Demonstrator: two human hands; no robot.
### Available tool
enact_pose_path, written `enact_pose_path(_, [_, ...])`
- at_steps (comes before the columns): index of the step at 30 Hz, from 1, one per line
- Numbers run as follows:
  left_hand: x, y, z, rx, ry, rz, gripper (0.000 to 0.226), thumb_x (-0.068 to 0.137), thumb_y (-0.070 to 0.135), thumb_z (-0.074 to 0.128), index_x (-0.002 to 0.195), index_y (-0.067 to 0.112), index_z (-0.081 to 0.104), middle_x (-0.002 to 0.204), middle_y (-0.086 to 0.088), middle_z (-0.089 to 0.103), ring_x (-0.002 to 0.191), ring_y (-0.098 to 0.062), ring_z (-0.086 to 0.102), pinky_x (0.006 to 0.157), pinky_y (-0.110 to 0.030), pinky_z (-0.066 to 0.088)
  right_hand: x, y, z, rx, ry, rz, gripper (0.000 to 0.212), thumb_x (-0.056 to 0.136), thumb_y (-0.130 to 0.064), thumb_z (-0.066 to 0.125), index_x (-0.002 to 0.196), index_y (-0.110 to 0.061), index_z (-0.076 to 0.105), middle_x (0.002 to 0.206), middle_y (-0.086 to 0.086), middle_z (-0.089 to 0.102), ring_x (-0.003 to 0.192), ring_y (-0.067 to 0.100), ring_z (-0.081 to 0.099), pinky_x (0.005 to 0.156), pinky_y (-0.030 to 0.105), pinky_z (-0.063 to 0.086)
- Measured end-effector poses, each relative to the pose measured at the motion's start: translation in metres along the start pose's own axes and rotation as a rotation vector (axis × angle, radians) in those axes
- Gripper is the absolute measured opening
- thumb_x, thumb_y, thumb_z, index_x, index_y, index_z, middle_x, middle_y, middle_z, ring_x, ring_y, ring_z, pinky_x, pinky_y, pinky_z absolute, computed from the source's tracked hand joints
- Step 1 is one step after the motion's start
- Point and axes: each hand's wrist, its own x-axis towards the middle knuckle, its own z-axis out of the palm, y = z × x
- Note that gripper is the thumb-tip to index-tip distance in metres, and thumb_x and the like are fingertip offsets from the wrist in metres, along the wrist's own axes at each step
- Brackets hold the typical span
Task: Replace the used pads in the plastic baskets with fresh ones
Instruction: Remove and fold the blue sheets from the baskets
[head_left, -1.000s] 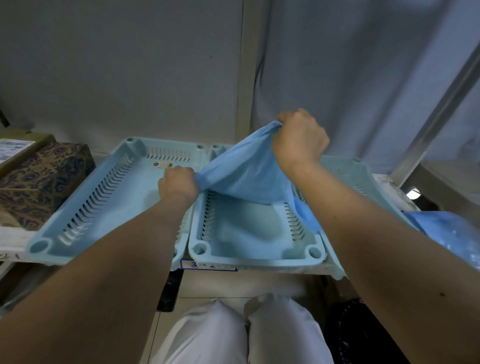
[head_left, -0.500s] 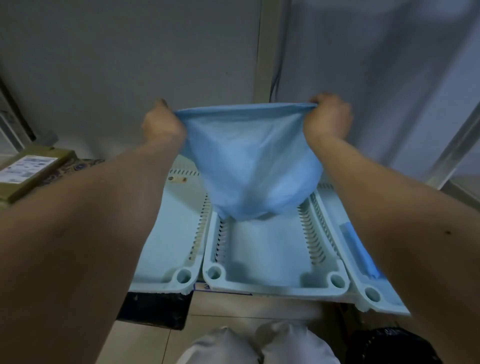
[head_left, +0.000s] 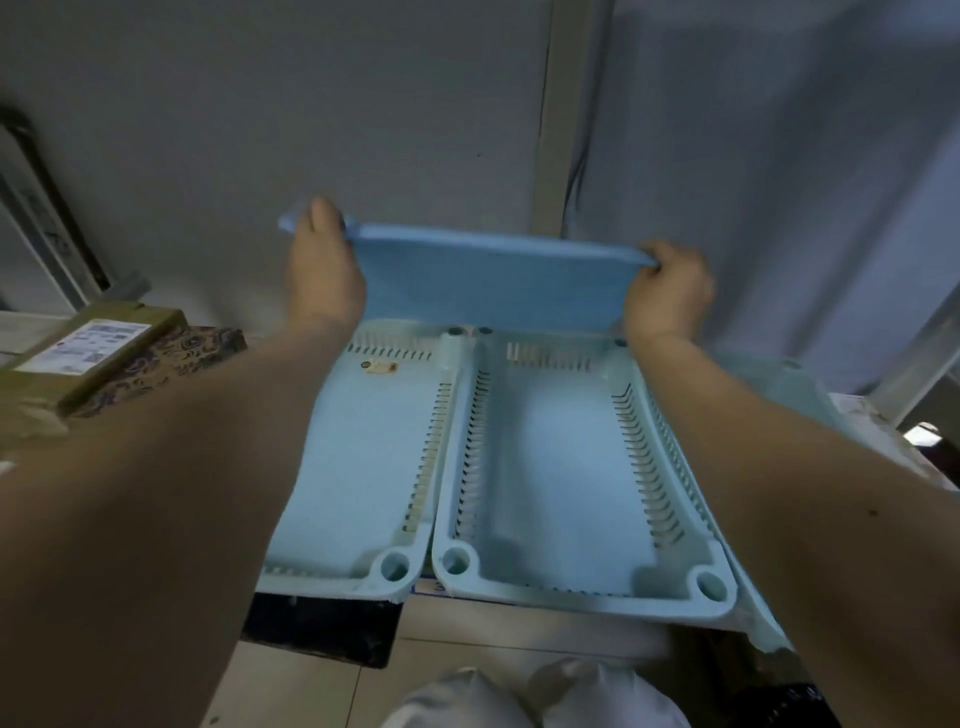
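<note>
Holding a blue pad (head_left: 488, 280) stretched flat above the far end of two light-blue plastic baskets (head_left: 571, 467), the left hand (head_left: 324, 270) pinching its left corner and the right hand (head_left: 667, 291) curling round its right corner, both closed on the sheet. Hanging clear of the baskets, the pad's lower edge near their far rims; the middle basket and the left basket (head_left: 363, 467) sitting side by side, rims touching. Lying at far left, a labelled box (head_left: 88, 348) on patterned cloth (head_left: 171, 358).
</note>
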Motion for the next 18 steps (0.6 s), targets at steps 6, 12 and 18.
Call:
enact_pose_path(6, [-0.088, -0.063, -0.002, 0.346, -0.328, -0.027, 0.013, 0.094, -0.006, 0.035, 0.102, -0.002, 0.044, 0.100, -0.026, 0.049, 0.088, -0.041, 0.051, 0.067, -0.045, 0.035, -0.083, 0.061, 0.001, -0.298, -0.170, -0.014, 0.034, 0.092, -0.013, 0.048, 0.115, -0.029, 0.068, 0.126, 0.003, 0.054, 0.112, 0.029, 0.045, 0.088, 0.034, 0.041])
enact_pose_path(12, [-0.149, -0.109, -0.010, 0.612, -0.616, -0.144, 0.020, 0.088, -0.003, 0.047, 0.108, 0.003, 0.049, 0.107, -0.019, 0.058, 0.099, -0.036, 0.058, 0.083, -0.041, 0.046, -0.135, 0.095, -0.007, -0.614, -0.602, -0.139, 0.044, 0.090, -0.008, 0.045, 0.118, -0.035, 0.065, 0.118, 0.003, 0.058, 0.112, 0.027, 0.043, 0.090, 0.032, 0.043])
enact_pose_path(18, [-0.161, -0.109, -0.022, 0.795, -0.764, -0.108, 0.024, 0.092, 0.001, 0.045, 0.116, 0.006, 0.046, 0.113, -0.014, 0.057, 0.104, -0.028, 0.056, 0.081, -0.034, 0.045, -0.149, 0.099, -0.015, -0.788, -0.960, -0.168, 0.037, 0.091, -0.010, 0.043, 0.119, -0.025, 0.062, 0.121, 0.007, 0.059, 0.120, 0.028, 0.046, 0.095, 0.035, 0.047])
